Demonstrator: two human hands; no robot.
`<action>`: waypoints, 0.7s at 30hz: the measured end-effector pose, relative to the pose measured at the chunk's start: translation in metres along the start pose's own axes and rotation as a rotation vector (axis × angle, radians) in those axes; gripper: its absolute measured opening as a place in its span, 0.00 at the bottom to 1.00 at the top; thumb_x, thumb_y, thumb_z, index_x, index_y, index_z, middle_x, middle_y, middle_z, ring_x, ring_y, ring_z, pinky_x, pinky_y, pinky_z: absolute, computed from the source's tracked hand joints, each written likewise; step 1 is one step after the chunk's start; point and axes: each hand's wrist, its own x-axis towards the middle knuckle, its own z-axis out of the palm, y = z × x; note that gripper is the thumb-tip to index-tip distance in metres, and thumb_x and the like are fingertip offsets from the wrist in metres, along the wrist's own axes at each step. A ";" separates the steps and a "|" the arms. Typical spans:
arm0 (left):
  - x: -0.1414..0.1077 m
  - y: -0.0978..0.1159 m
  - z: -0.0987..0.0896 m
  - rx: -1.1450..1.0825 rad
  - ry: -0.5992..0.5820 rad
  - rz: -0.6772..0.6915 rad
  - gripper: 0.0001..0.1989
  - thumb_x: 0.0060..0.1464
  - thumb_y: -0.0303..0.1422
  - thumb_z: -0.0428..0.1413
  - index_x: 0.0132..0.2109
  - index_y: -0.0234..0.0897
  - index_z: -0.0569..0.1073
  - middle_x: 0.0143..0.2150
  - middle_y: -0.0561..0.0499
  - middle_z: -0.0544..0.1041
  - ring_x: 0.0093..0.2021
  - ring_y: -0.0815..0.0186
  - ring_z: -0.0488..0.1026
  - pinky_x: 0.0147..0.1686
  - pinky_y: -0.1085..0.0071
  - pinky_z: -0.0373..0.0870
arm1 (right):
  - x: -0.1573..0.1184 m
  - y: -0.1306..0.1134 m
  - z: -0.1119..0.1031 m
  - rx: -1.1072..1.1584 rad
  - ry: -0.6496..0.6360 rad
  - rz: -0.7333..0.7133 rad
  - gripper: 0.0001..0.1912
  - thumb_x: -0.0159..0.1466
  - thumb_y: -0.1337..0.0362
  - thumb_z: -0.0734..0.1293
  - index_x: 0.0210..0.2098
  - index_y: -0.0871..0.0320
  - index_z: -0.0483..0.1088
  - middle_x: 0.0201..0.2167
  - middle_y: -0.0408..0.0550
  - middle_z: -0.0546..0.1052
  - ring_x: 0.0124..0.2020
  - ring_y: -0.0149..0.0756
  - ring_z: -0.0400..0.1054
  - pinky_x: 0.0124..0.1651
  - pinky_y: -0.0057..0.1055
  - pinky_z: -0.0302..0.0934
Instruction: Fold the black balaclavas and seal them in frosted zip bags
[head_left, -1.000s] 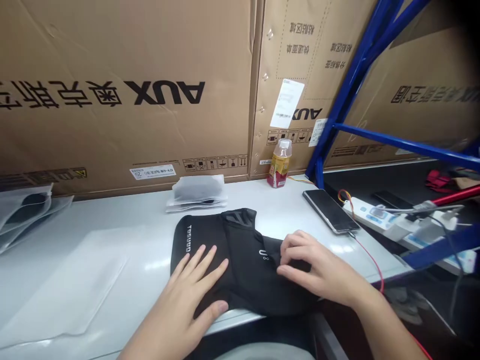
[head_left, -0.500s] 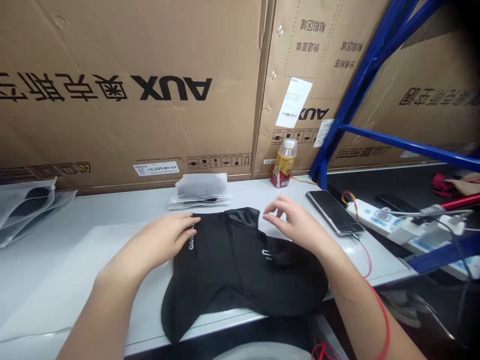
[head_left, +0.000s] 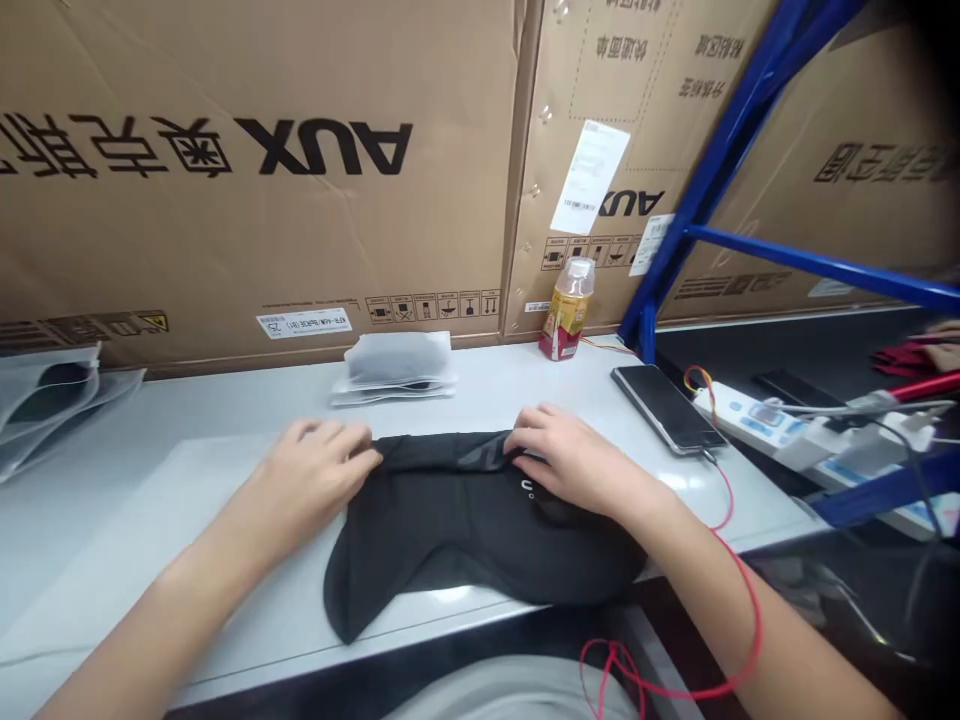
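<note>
A black cloth item (head_left: 450, 525) with small white print lies on the white table, its far edge folded over toward me. My left hand (head_left: 326, 470) pinches the upper left corner of the cloth, fingers curled. At the upper right, my right hand (head_left: 559, 455) grips the same folded edge with its fingers closed. Just beyond the cloth sits a small stack of white translucent bags (head_left: 397, 365). A thin translucent sheet (head_left: 187, 520) lies flat under my left forearm.
Large cardboard boxes (head_left: 300, 240) stand behind the table. A drink bottle (head_left: 568, 310), a phone (head_left: 667, 408) with a red cable and a power strip (head_left: 757, 420) are at the right, by a blue frame (head_left: 675, 240). More bags (head_left: 45, 400) lie left.
Both hands have closed on the cloth's far edge, which is now folded toward me. The white patch beside my right hand no longer shows. The view has shifted slightly.
</note>
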 end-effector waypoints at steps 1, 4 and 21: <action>-0.010 0.001 0.000 -0.007 -0.016 0.032 0.18 0.71 0.33 0.46 0.48 0.48 0.81 0.45 0.48 0.83 0.41 0.57 0.78 0.45 0.58 0.71 | -0.008 0.001 -0.002 0.029 -0.014 -0.015 0.11 0.72 0.65 0.67 0.50 0.52 0.79 0.47 0.51 0.78 0.51 0.46 0.71 0.57 0.43 0.67; -0.042 0.008 -0.005 -0.020 -0.032 0.034 0.20 0.70 0.39 0.50 0.64 0.54 0.74 0.56 0.49 0.82 0.49 0.54 0.80 0.47 0.59 0.74 | -0.038 0.002 -0.011 0.131 0.001 0.002 0.18 0.74 0.56 0.65 0.62 0.46 0.74 0.60 0.51 0.75 0.63 0.48 0.68 0.66 0.48 0.63; -0.096 0.044 -0.013 -0.304 -0.133 -0.032 0.13 0.67 0.42 0.58 0.56 0.57 0.79 0.55 0.59 0.84 0.53 0.61 0.82 0.51 0.71 0.78 | -0.117 -0.003 0.000 0.256 0.095 0.229 0.14 0.76 0.53 0.63 0.50 0.49 0.79 0.53 0.50 0.82 0.57 0.47 0.75 0.60 0.44 0.70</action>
